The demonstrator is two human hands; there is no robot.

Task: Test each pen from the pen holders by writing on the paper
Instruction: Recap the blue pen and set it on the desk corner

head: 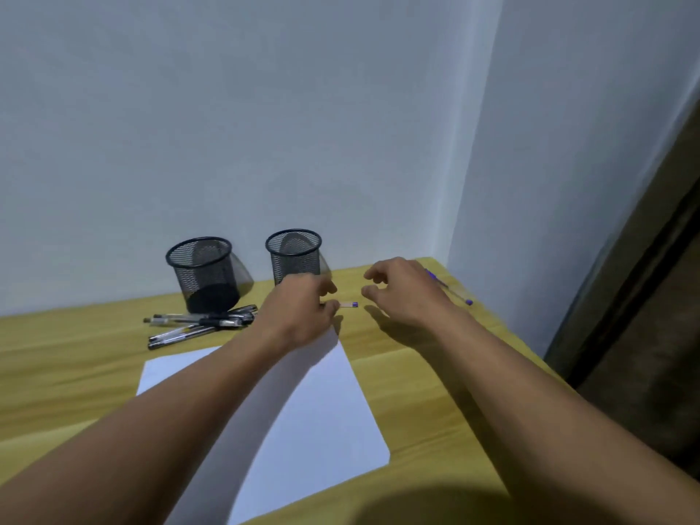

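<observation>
head | left hand (303,312) fingers pinch a purple-ended pen (349,304) near the desk (75,358) far edge, in front of the right mesh holder (294,255) | right hand (405,293) fingers curled apart, empty | paper (322,403) blank | step: readying pen; next likely uncap, bring tip to paper.

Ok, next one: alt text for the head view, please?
Two bare hands reach over a yellow wooden desk: the left hand pinches a small purple-tipped pen, the right hand hovers open beside it. Behind stand two empty black mesh pen holders; black pens lie loose left of a blank white paper sheet.
</observation>
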